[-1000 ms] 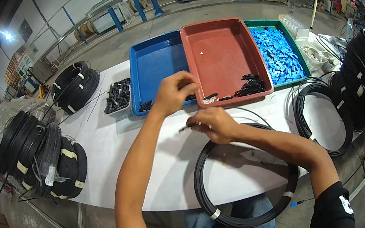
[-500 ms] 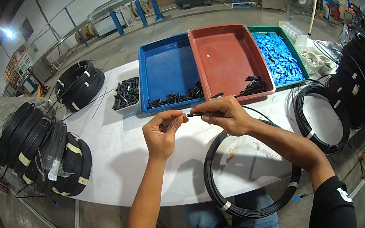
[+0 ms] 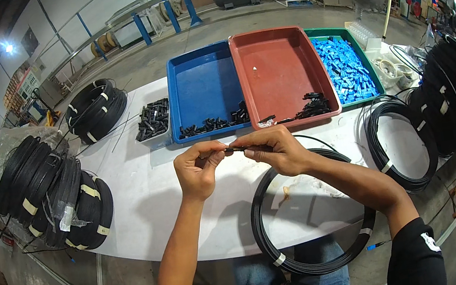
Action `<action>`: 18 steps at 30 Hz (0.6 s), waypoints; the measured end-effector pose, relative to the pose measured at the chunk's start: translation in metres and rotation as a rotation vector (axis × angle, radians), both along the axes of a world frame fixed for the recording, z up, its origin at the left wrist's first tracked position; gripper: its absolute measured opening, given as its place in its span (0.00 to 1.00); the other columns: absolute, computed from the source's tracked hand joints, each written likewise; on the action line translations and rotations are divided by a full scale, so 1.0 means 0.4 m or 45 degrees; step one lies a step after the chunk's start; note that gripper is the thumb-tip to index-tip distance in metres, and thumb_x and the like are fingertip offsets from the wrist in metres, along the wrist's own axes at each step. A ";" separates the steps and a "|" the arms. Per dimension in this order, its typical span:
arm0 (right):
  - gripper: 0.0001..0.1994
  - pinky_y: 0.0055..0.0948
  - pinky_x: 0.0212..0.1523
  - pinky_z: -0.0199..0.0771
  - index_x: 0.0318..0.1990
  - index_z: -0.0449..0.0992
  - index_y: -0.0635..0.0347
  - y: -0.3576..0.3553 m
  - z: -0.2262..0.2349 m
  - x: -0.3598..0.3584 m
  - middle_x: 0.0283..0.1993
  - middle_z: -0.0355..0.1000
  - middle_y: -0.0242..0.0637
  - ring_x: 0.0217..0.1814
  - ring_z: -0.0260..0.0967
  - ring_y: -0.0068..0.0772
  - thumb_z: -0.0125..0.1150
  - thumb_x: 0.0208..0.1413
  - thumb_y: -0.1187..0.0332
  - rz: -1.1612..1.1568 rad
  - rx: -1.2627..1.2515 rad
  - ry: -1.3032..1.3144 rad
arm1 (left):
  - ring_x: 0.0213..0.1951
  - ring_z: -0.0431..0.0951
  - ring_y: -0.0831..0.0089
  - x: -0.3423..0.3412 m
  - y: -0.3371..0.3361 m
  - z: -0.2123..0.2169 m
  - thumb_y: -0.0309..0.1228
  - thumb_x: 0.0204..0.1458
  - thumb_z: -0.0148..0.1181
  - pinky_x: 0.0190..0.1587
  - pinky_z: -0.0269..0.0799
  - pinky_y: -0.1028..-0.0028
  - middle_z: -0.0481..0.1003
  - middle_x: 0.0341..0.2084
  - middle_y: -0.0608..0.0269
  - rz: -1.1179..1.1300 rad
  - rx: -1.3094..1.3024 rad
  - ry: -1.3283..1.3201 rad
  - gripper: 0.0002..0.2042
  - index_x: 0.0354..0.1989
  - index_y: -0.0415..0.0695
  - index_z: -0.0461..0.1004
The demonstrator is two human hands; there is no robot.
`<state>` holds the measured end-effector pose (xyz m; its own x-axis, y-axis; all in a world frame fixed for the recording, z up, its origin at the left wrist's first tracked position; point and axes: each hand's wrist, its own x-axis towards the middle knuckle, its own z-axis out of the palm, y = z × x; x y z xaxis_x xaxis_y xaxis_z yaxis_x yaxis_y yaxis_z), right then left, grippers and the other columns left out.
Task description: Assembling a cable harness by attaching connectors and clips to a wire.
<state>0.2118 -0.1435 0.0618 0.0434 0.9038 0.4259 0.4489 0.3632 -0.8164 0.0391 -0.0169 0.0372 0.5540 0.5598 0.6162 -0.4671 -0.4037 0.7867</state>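
Over the white table my two hands meet fingertip to fingertip. My right hand (image 3: 277,150) is closed round a slim black cable end (image 3: 235,149), a narrow dark piece showing past its fingers. From behind that hand a black cable runs to a coil (image 3: 260,220) that overhangs the front table edge. My left hand (image 3: 198,173) pinches at the tip of the dark piece with thumb and forefinger; whatever lies inside the pinch is too small to make out.
Beyond my hands stand a blue tray (image 3: 205,87) and a red tray (image 3: 282,69) with small black parts, a green tray (image 3: 375,74) of blue pieces, and a clear box of black parts (image 3: 152,118). Black cable coils (image 3: 87,208) pile up left; another coil (image 3: 377,149) lies right.
My left fingertips have closed in on the black cable end, narrowing the gap between the hands. The view has shifted slightly; trays and coils stay put.
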 end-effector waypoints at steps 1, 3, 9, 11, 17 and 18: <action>0.14 0.34 0.46 0.76 0.51 0.79 0.63 0.000 -0.003 -0.001 0.46 0.79 0.48 0.46 0.79 0.37 0.59 0.59 0.71 -0.009 0.007 -0.013 | 0.34 0.82 0.71 0.000 0.000 0.001 0.18 0.55 0.62 0.40 0.79 0.73 0.80 0.30 0.57 0.002 0.001 0.001 0.03 0.37 0.35 0.78; 0.14 0.35 0.45 0.76 0.50 0.80 0.63 -0.005 0.001 -0.004 0.45 0.80 0.48 0.45 0.79 0.40 0.60 0.58 0.71 -0.057 0.033 -0.099 | 0.32 0.82 0.70 0.002 -0.001 0.007 0.17 0.52 0.63 0.37 0.78 0.75 0.81 0.28 0.57 0.083 0.129 0.017 0.04 0.36 0.35 0.79; 0.12 0.38 0.41 0.77 0.45 0.81 0.62 -0.023 0.030 -0.016 0.40 0.80 0.48 0.39 0.79 0.48 0.64 0.53 0.72 -0.192 0.050 -0.515 | 0.26 0.84 0.70 -0.018 -0.030 0.080 0.14 0.42 0.63 0.32 0.78 0.76 0.82 0.22 0.56 0.532 0.789 0.346 0.09 0.33 0.37 0.81; 0.11 0.39 0.40 0.77 0.44 0.82 0.63 -0.021 0.024 -0.014 0.39 0.80 0.47 0.38 0.78 0.48 0.64 0.53 0.72 -0.203 0.014 -0.611 | 0.27 0.84 0.70 -0.015 -0.037 0.082 0.14 0.42 0.62 0.32 0.78 0.76 0.82 0.22 0.56 0.575 0.824 0.414 0.10 0.33 0.37 0.82; 0.09 0.31 0.38 0.75 0.44 0.79 0.66 0.002 -0.001 0.029 0.30 0.78 0.40 0.34 0.77 0.30 0.63 0.56 0.74 -0.061 -0.086 -0.085 | 0.32 0.85 0.67 -0.005 -0.031 0.067 0.21 0.44 0.68 0.35 0.79 0.73 0.83 0.30 0.55 0.442 0.524 0.415 0.13 0.41 0.40 0.81; 0.09 0.31 0.38 0.75 0.44 0.79 0.66 0.014 -0.010 0.038 0.30 0.78 0.40 0.34 0.77 0.30 0.63 0.56 0.74 -0.070 -0.084 -0.082 | 0.32 0.85 0.67 -0.002 -0.028 0.070 0.21 0.44 0.68 0.35 0.79 0.73 0.83 0.30 0.55 0.433 0.528 0.416 0.13 0.41 0.40 0.81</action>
<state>0.2268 -0.1380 0.0578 0.0682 0.9271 0.3686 0.5187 0.2827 -0.8069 0.0381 -0.0280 0.0651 0.5834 0.4886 0.6488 -0.0203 -0.7898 0.6130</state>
